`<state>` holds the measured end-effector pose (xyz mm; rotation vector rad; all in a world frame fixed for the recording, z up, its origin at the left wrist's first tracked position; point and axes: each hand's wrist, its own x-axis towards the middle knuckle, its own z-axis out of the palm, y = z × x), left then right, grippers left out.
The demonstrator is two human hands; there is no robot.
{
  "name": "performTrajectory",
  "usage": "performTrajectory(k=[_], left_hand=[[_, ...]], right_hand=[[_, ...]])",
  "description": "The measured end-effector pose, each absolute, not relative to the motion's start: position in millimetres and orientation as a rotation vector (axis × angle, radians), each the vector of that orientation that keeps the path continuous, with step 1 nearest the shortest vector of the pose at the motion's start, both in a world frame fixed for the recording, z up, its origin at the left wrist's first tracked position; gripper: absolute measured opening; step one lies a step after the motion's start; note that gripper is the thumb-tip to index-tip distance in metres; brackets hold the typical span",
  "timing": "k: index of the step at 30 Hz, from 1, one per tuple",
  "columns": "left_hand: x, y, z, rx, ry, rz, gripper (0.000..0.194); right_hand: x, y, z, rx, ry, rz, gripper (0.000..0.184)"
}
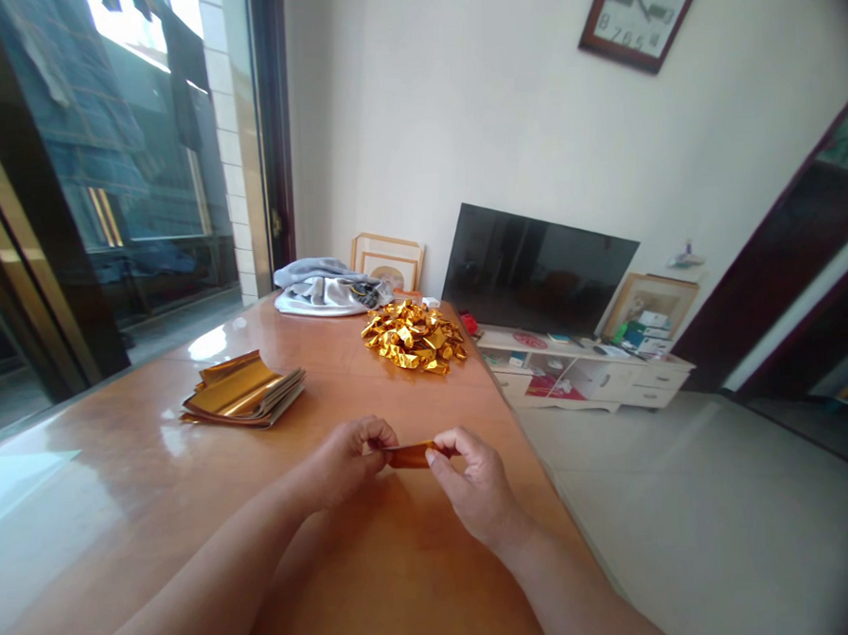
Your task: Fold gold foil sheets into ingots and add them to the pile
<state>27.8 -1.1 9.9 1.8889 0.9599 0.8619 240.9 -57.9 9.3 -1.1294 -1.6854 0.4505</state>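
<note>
My left hand [350, 459] and my right hand [475, 481] pinch the two ends of a small folded piece of gold foil paper [409, 455], held just above the orange wooden table [122, 523]. Both hands have their fingers closed on it. A stack of flat gold foil sheets [243, 391] lies to the left of my hands. Farther back on the table sits a pile of several folded gold foil pieces [415, 336].
A grey and white cloth [323, 287] lies at the table's far end, with picture frames [389, 259] behind it. A dark television [535, 269] leans on a low white cabinet [590, 370] to the right. A glass door [104, 183] stands to the left.
</note>
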Motion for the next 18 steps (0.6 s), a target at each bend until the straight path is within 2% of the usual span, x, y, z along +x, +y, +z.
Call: performTrajectory(k=[8,18], left_hand=[[27,-3,17,1.705,0.858,0.870,0.023],[26,-7,25,1.552,0.715,0.924,0.023]], right_hand=[[245,-48,1,-1.078,-1.360,0.921,0.016],[249,-40,-9,-1.079,-1.223,1.039,0.020]])
